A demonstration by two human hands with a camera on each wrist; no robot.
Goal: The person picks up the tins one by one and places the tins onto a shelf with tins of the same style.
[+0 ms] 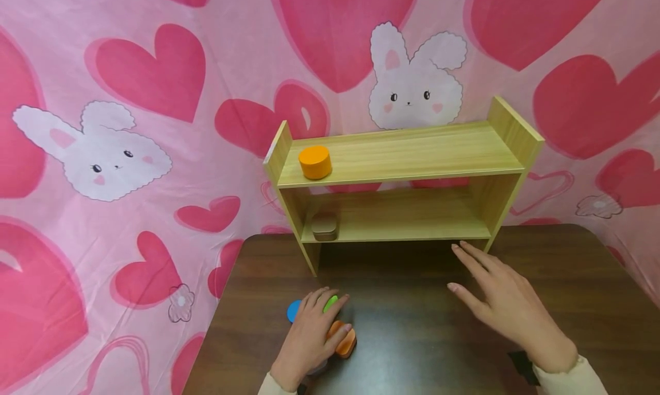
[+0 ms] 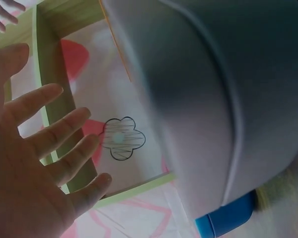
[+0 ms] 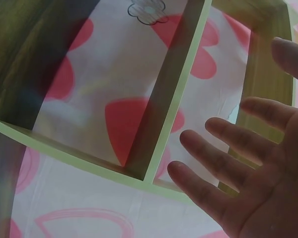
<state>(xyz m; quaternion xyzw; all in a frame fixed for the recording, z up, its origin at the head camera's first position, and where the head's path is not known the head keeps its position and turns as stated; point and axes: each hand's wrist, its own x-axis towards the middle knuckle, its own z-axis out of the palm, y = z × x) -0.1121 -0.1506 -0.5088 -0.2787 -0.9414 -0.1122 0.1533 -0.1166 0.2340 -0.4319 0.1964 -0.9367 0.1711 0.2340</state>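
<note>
On the tabletop [image 1: 412,326], one blue piece [image 1: 293,311], one green piece [image 1: 331,303], one orange piece [image 1: 346,345] and one grey piece [image 1: 319,368] lie about the left hand [image 1: 311,335], which partly covers them, fingers parted, gripping nothing. The right hand [image 1: 505,300], likewise spread and empty, hovers before the shelf [image 1: 412,154]; this carries two containers: one orange tub [image 1: 315,163] on top, one taupe box [image 1: 324,227] below.

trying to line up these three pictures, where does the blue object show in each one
Head: the blue object is low, left of centre, on the fingertip side of the left hand, which partly hides it.
Left wrist: at the bottom edge, right of centre, below a large grey shape.
Right wrist: not in it.
Shared landmark: the wooden shelf, seen in all three views.
</note>
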